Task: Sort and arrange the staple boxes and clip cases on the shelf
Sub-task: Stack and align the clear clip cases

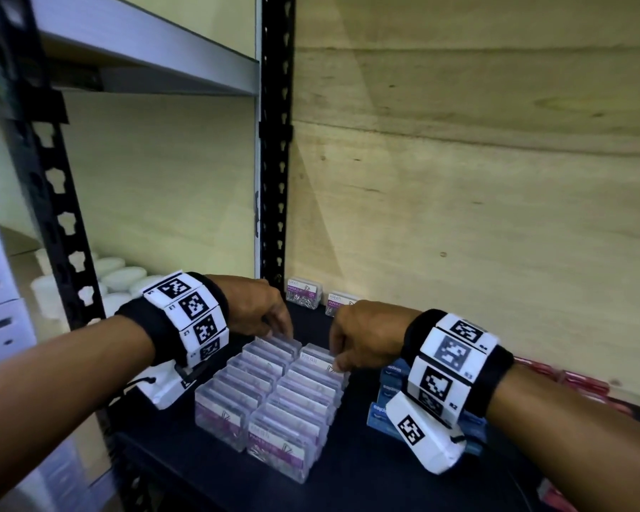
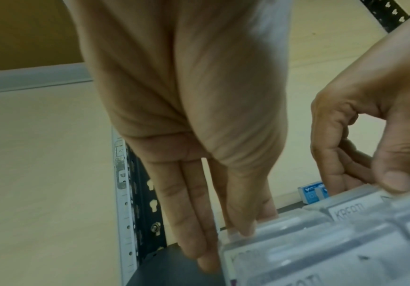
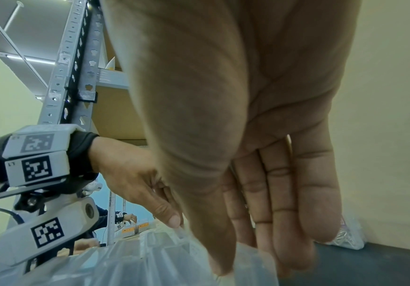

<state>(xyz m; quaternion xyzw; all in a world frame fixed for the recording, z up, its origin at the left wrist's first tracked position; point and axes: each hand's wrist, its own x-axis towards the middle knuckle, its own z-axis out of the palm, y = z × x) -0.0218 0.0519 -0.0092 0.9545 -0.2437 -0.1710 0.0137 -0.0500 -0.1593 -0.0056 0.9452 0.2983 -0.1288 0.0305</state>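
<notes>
Two rows of clear paper clip cases stand side by side on the dark shelf. My left hand reaches down at the far end of the left row. It pinches the end case between thumb and straight fingers. My right hand pinches the far case of the right row, thumb on its near top edge and fingers behind it. Blue staple boxes are stacked just right of the rows, partly hidden under my right wrist.
Two more clip cases stand loose at the back by the wooden wall. Red boxes lie along the wall at the right. A black upright post rises behind my left hand. White tubs fill the neighbouring shelf on the left.
</notes>
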